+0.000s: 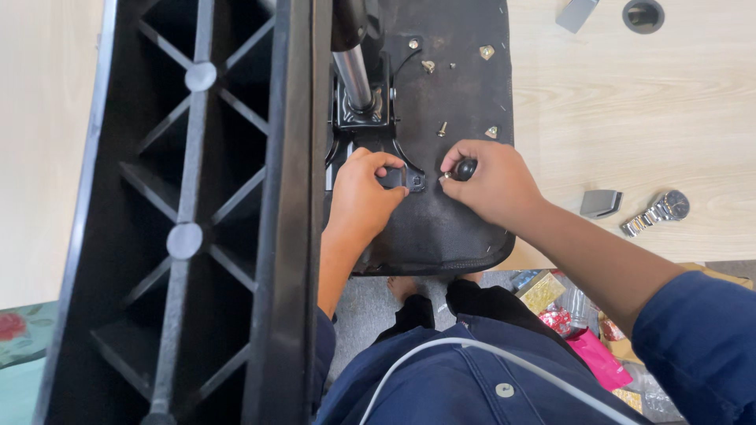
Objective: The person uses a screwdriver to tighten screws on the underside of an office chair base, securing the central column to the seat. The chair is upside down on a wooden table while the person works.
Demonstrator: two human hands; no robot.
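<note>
Now, the left hand (364, 197) pinches the metal bracket (403, 178) on the upturned chair seat (457, 94), fingers closed on its edge. Just beside it, the right hand (492, 182) has its fingers curled tight around a black screwdriver handle (465, 168), tip at the bracket's corner.

left hand (361, 197): fingers curled, thumb and forefinger pinched, forearm vertical. right hand (490, 181): fingers bunched in a closed grip, forearm angled from lower right.
</note>
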